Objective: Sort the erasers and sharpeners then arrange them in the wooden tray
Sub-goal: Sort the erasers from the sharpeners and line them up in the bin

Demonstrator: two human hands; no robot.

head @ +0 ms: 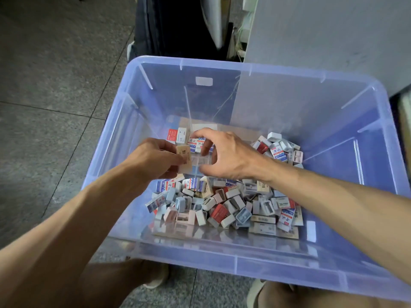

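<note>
A pile of small boxed erasers and plastic sharpeners [226,205] covers the floor of a clear blue plastic tub [333,272]. A second heap [280,150] lies at the right back. My left hand [153,161] pinches a beige eraser [184,158] above the tub's middle. My right hand [224,152] reaches down beside it, its fingers curled round a blue-and-white eraser [200,143]. Two upright boxes, one red [172,135] and one white [181,135], stand at the back left. A pale compartmented surface [198,161] shows between my hands; I cannot tell whether it is the wooden tray.
The tub sits on a grey tiled floor [55,107]. A dark object [178,25] stands behind it and a white cabinet side [322,34] rises at the back right. My knees and shoes [155,278] show below the tub's near rim.
</note>
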